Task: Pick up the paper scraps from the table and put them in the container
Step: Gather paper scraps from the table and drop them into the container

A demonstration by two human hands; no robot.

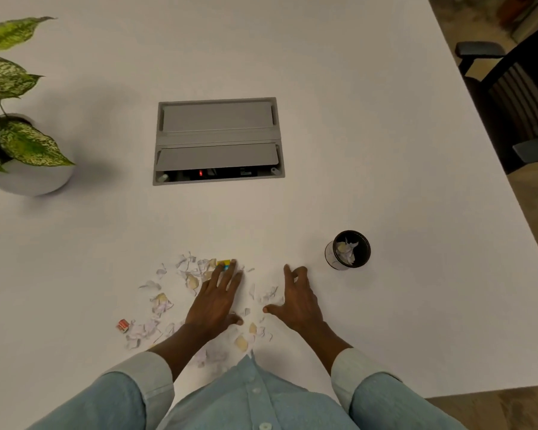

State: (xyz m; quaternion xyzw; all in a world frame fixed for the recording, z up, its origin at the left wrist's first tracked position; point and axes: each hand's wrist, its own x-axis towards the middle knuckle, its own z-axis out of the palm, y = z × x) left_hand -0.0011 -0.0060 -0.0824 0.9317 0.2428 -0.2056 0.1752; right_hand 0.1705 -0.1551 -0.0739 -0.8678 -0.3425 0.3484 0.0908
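Observation:
Several torn paper scraps (161, 303), mostly white with some tan pieces, lie scattered on the white table (354, 135) near its front edge. A yellow and blue scrap (223, 264) sits at the far side of the pile, and a small red scrap (122, 325) lies at the left. My left hand (215, 297) rests flat on the pile, fingers spread, fingertips touching the yellow scrap. My right hand (297, 297) hovers open just right of the pile, above a few white scraps (267, 294). The black round container (348, 249), with some scraps inside, stands to the right of my right hand.
A grey recessed cable box (218, 141) is set into the middle of the table. A potted plant (16, 128) with speckled green leaves in a white pot stands at the left. A dark office chair (516, 97) is beyond the table's right edge.

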